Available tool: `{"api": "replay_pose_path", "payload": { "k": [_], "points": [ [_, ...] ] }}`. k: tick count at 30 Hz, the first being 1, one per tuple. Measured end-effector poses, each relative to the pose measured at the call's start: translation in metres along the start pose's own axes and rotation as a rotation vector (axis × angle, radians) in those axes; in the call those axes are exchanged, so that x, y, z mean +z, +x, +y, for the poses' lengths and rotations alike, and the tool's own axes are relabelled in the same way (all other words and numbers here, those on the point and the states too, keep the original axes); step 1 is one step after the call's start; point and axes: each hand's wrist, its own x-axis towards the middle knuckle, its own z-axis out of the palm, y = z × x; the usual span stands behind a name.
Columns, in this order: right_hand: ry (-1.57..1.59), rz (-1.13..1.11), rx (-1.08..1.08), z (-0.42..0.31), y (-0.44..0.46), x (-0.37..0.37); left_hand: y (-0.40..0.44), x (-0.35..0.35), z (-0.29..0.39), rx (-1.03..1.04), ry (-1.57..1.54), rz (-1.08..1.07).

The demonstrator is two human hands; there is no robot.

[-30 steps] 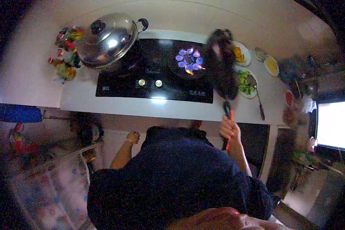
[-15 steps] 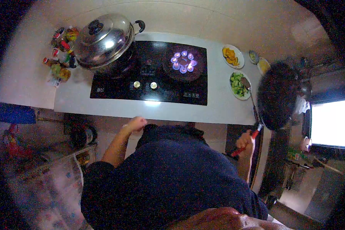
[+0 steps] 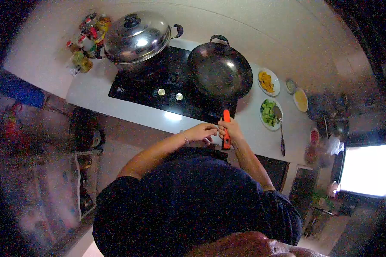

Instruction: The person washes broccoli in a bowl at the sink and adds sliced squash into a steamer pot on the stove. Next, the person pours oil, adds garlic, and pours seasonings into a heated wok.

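Note:
A dark wok (image 3: 218,75) sits over the right burner, its long orange handle (image 3: 226,118) pointing toward me. My right hand (image 3: 232,129) is wrapped round that handle. Just left of it, close to the handle, my left hand (image 3: 201,132) has its fingers bent together; whether something is in them is hidden. The burner flame does not show under the wok. Right of the wok, a spatula (image 3: 281,132) rests on a plate of chopped green vegetables (image 3: 269,113), handle over the counter.
A large lidded steel pot (image 3: 137,38) stands on the left side of the black cooktop (image 3: 146,94). Bottles and seasonings (image 3: 88,40) crowd the left corner. At right are a plate of yellow-orange pieces (image 3: 266,82), a small bowl (image 3: 291,86) and a yellow-filled dish (image 3: 301,100).
My right hand has brought the wok from the far right onto the right burner, covering the flame. My left hand has moved right, up to the wok handle. The view has turned.

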Motion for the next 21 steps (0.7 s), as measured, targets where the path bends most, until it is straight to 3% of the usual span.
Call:
{"api": "replay_pose_path", "payload": {
  "k": [8, 11, 12, 14, 16, 18, 21],
  "points": [
    [-0.053, -0.006, 0.016, 0.017, 0.037, -0.009, 0.011, 0.004, -0.008, 0.048, -0.138, 0.125],
    [-0.213, 0.089, -0.035, 0.052, 0.071, -0.029, 0.016, 0.001, -0.012, -0.029, 0.048, 0.150],
    [-0.256, 0.010, -0.019, 0.053, 0.073, -0.031, 0.012, 0.004, -0.004, -0.042, 0.074, 0.153],
    [-0.055, -0.019, 0.043, 0.033, 0.055, -0.010, 0.000, 0.012, 0.020, -0.070, 0.124, 0.153],
    [0.077, -0.030, 0.093, 0.028, 0.049, -0.003, 0.002, 0.019, 0.017, 0.021, -0.032, 0.194],
    [0.084, -0.029, 0.068, 0.036, 0.056, -0.007, 0.028, 0.014, -0.010, 0.286, -0.137, 0.130],
    [0.171, -0.007, 0.111, 0.038, 0.057, -0.008, 0.024, 0.021, -0.003, 0.076, -0.464, 0.104]
  ]
}}
